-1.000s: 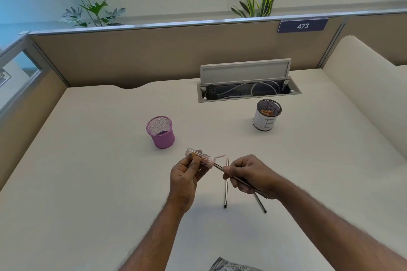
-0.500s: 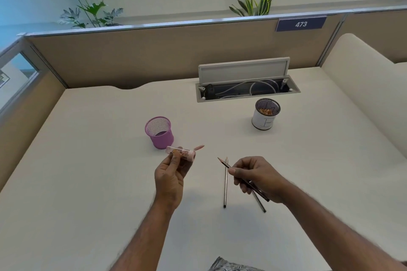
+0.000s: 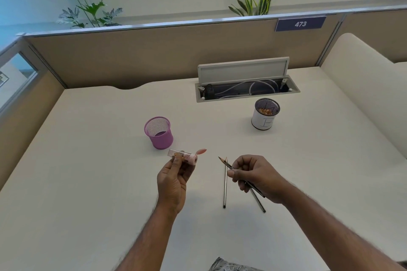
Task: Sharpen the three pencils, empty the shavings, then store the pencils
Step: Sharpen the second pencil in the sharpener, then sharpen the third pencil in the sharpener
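Right fingers: the right hand [image 3: 256,177] pinches one pencil [image 3: 239,175] between thumb and fingertips, its sharpened tip pointing up-left, clear of everything.
Left fingers: the left hand [image 3: 174,177] has thumb and fingers pressed together on the sharpener [image 3: 184,156], a clear chamber with a pink end and its small pink flap hanging open.
Change: a second ago the pencil sat inside the sharpener; now the two are drawn apart, the sharpener carried left toward the purple mesh cup [image 3: 159,132].
Meaning: this pencil looks finished; emptying or storing probably comes next.
Other pencils: one [image 3: 224,185] lies flat on the desk [image 3: 88,182] near its front-middle; another [image 3: 259,202] pokes out from under the right hand, mostly covered.
White cup [image 3: 265,114]: toward the back right, shavings inside.
Hard to tell: whether the two lying pencils are sharpened; how full the sharpener's chamber is behind the fingers; what the grey patterned thing [image 3: 229,266] at the front edge is.
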Motion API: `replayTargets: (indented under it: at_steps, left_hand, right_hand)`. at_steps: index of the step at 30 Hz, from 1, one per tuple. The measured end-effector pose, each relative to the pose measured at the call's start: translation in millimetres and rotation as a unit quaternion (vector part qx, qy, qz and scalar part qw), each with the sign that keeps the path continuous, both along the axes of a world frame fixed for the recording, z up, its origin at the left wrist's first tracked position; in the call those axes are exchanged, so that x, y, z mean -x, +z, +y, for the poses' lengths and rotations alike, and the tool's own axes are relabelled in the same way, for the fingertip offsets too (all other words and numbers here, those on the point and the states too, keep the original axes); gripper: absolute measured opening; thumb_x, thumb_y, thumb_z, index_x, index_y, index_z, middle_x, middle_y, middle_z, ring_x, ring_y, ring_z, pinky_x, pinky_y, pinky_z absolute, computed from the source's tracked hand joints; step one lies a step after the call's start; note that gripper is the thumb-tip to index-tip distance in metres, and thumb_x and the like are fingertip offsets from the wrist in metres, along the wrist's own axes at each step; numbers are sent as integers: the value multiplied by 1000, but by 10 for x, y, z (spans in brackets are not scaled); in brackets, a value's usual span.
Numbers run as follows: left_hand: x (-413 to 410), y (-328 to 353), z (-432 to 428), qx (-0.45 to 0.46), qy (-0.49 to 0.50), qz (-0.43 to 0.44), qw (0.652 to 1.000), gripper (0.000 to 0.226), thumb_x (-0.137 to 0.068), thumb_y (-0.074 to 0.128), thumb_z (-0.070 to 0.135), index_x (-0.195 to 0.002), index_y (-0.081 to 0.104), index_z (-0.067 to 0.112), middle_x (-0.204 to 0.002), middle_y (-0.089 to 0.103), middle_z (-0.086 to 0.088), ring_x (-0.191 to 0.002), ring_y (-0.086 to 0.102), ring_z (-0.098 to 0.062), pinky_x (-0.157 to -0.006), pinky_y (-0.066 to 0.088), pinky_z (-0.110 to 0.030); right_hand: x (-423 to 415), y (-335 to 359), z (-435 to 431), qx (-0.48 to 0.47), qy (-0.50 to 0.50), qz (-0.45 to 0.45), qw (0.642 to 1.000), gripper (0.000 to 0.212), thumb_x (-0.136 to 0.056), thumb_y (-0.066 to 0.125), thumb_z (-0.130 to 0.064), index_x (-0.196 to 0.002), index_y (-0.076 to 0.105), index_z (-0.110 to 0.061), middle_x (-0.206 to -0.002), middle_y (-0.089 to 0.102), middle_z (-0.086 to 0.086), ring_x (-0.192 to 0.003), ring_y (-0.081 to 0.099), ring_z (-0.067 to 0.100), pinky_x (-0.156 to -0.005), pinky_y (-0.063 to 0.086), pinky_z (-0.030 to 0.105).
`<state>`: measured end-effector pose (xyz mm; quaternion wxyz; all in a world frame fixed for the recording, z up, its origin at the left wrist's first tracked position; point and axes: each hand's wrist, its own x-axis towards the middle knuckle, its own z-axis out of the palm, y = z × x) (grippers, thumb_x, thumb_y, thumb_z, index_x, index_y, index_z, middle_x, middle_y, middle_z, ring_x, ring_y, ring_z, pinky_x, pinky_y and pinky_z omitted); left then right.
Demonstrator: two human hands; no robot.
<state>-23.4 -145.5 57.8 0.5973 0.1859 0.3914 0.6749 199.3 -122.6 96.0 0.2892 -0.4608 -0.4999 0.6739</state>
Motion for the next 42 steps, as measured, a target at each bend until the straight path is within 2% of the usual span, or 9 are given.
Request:
replayTargets:
  at_steps: [5,13,18,21,25,30,34,38,42]
  left_hand:
    - [9,-57,-1,24,9,1,1000,32,-97,51,17,-109,58,-11,-120,56,-40,-118,60,-42,-86,58,-30]
    - [0,-91,-78,45,3,14,999,26,-99,48,15,-102,60,-9,-110,59,-31,-118,60,-43,-83,58,-29]
    - [29,-111,-106,56,-4,19,998,27,-96,52,16,-100,62,-9,-96,65,-23,-111,63,-42,-81,59,-28]
    - [61,-141,-122,58,-13,26,998,28,-98,50,15,-101,63,-10,-96,65,-23,-115,60,-46,-79,58,-28]
    - [105,-211,-127,52,-18,27,998,39,-101,46,12,-113,51,-25,-107,57,-29,-122,52,-54,-81,58,-29]
    - [181,-248,-143,55,-30,19,998,38,-100,49,13,-113,52,-23,-108,57,-30,-122,52,-54,-81,58,-30]
    - [260,-250,-156,65,-41,18,997,27,-96,53,14,-102,66,-9,-101,64,-26,-115,59,-50,-79,58,-30]
    - [354,-324,-160,65,-41,23,997,35,-99,49,13,-115,55,-19,-105,62,-27,-120,55,-51,-79,58,-30]
    - [414,-354,-161,63,-46,21,997,36,-101,47,12,-115,53,-21,-107,59,-28,-122,53,-53,-79,58,-29]
  right_hand:
    - [32,-168,-4,5,-68,-11,998,14,-87,71,-9,-80,60,-3,-63,63,13,-44,51,17,-40,35,22]
    - [132,-757,-103,-82,-158,-252,951,10,-88,65,-14,-79,64,-11,-70,63,5,-62,56,17,-63,45,32]
    - [180,-991,-153,-130,-220,-354,900,7,-88,64,-14,-90,71,-13,-87,63,5,-83,59,22,-71,40,28]
    - [195,-1057,-192,-137,-238,-442,854,9,-85,65,-22,-90,73,-19,-85,67,-1,-84,60,22,-66,44,31]
    - [239,-1130,-186,-99,-241,-440,859,5,-84,68,-21,-85,69,-17,-83,67,-2,-76,59,18,-61,39,27]
    - [331,-1191,-152,-91,-236,-444,860,7,-84,69,-19,-87,70,-12,-85,67,1,-75,57,19,-67,44,28]
    - [359,-1220,-120,-88,-240,-444,859,10,-86,68,-19,-84,69,-9,-86,65,4,-75,56,19,-66,40,28]
    - [394,-1214,-106,-83,-239,-451,856,12,-87,68,-20,-84,69,-8,-87,65,4,-75,56,19,-67,39,27]
    - [403,-1223,-106,-82,-242,-458,851,14,-88,67,-22,-87,69,-8,-89,65,5,-78,58,20,-70,44,29]
